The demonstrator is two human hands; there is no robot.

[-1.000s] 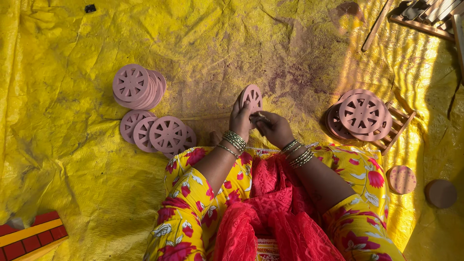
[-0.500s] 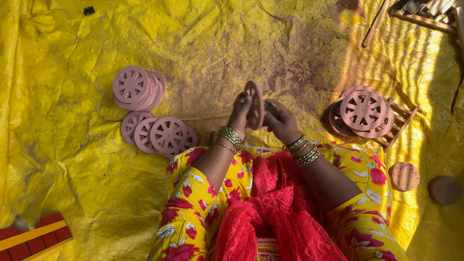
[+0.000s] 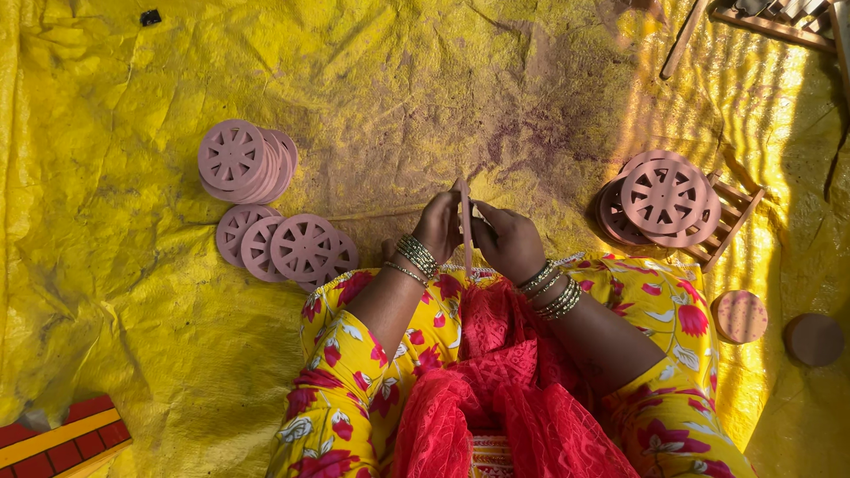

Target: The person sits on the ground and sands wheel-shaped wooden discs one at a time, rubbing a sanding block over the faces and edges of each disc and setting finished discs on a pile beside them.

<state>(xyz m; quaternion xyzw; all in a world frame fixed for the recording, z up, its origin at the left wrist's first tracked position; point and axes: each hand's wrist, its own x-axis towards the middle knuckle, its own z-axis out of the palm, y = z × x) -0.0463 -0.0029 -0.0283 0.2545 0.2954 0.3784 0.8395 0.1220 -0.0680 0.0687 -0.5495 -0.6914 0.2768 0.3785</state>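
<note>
My left hand (image 3: 438, 227) and my right hand (image 3: 509, 242) together hold one pink clay wheel disc (image 3: 466, 221), turned on edge so only its thin rim shows between my fingers. Both wrists wear metal bangles. A leaning stack of the same spoked discs (image 3: 241, 160) lies to the left, with a few more discs (image 3: 292, 249) spread flat just below it. Another pile of discs (image 3: 660, 196) rests on a small wooden rack (image 3: 733, 219) to the right.
A crumpled yellow plastic sheet (image 3: 133, 310) covers the ground. Two plain round clay pieces (image 3: 740, 316) (image 3: 813, 339) lie at the right. A wooden frame (image 3: 779, 22) sits top right, a stick (image 3: 683, 40) beside it. A red and yellow block (image 3: 57, 438) sits bottom left.
The disc in my hands turned from lying face-up to standing on edge. My hands shifted slightly closer together around it.
</note>
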